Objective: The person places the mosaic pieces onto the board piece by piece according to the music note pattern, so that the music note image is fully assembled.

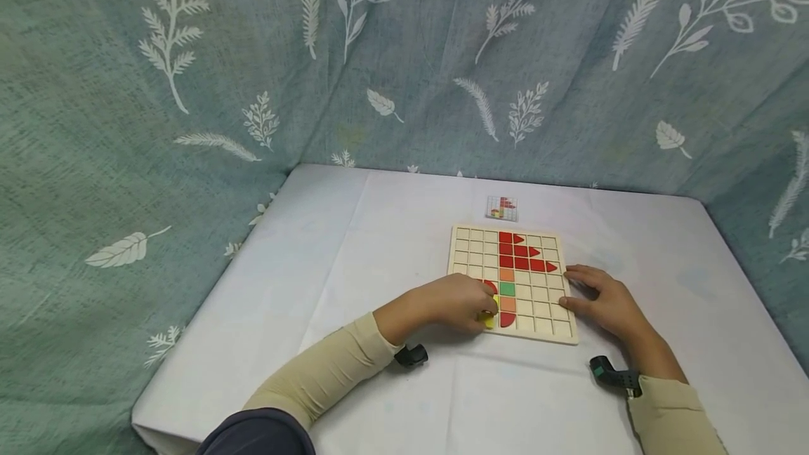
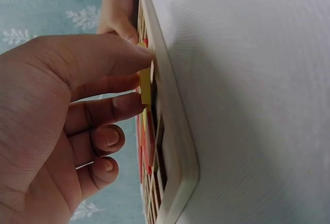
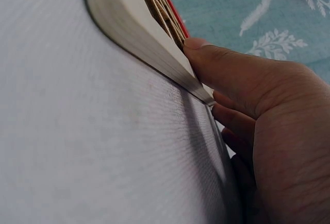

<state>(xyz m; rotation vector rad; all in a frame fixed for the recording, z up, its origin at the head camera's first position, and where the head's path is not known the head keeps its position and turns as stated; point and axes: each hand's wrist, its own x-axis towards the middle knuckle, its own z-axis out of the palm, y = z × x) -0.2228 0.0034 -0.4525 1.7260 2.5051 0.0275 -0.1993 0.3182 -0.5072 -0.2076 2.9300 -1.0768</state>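
Observation:
A wooden grid board [image 1: 543,325] lies flat on the table, with red, orange, green and yellow pieces set in its squares. My left hand [image 1: 464,302] is over the board's near left part. Between thumb and fingertips it pinches a small yellow block [image 2: 146,86], held at the board's surface. The left hand hides some squares and pieces. My right hand [image 1: 607,300] rests at the board's right edge, its thumb and fingers spread along that side. The right thumb [image 3: 221,69] touches the rim in the right wrist view.
A small pattern card [image 1: 502,208] with a similar coloured design lies just beyond the board. White cloth [image 1: 379,230] covers the table. A leaf-patterned curtain [image 1: 404,76] hangs behind it and along its sides.

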